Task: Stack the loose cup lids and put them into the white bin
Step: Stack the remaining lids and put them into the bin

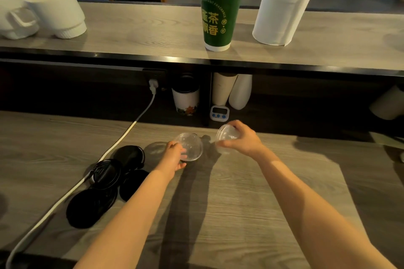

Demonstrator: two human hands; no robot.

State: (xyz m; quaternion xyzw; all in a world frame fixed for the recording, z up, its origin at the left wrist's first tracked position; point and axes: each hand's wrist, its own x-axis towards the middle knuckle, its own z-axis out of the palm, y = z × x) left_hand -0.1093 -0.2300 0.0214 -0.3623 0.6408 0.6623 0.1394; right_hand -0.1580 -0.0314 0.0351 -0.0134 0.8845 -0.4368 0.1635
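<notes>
Over the middle of the desk point(240, 203), the left hand point(175, 156) curls its fingers round the rim of one clear lid point(191, 146). The right hand point(244, 137) grips a small stack of clear lids point(226, 135) close by but not touching it, so stacking looks only begun. Still to do, as I judge it: a spare lid point(156, 147) lying just beside the left hand, four black lids point(107, 173) near the cable point(122, 137), and the white bin, which I cannot pick out. Behind, a tall green cup point(218, 13) carries gold Chinese characters, 茶 and 香 among them, and the curved word FRAGRANCE.
</notes>
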